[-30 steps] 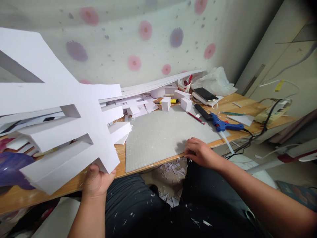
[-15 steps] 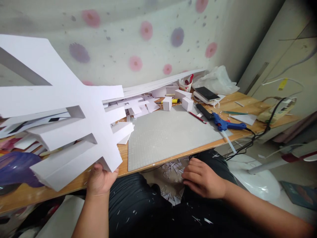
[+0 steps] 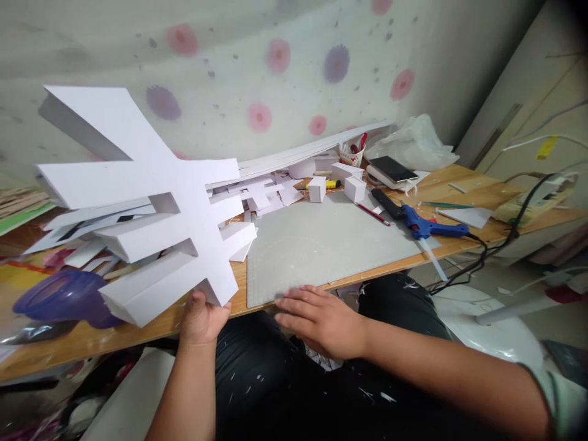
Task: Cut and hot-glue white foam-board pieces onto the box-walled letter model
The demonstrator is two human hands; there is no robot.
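My left hand is closed on the near corner of a large white paper model, a flat sheet with several long box-shaped arms, held tilted above the left part of the wooden desk. My right hand is open with fingers stretched out flat and pointing left, hovering at the near edge of the grey cutting mat, over my dark trousers flecked with paper bits. It holds nothing.
White paper scraps and small paper boxes lie behind the mat. A blue glue gun with its cable, a black knife, a red pencil, a phone and a plastic bag sit to the right. A purple bowl rests at the left.
My right hand has moved from the mat's near right edge down to my lap, then left, and spread flat. The view has shifted left; the paper model sits more central.
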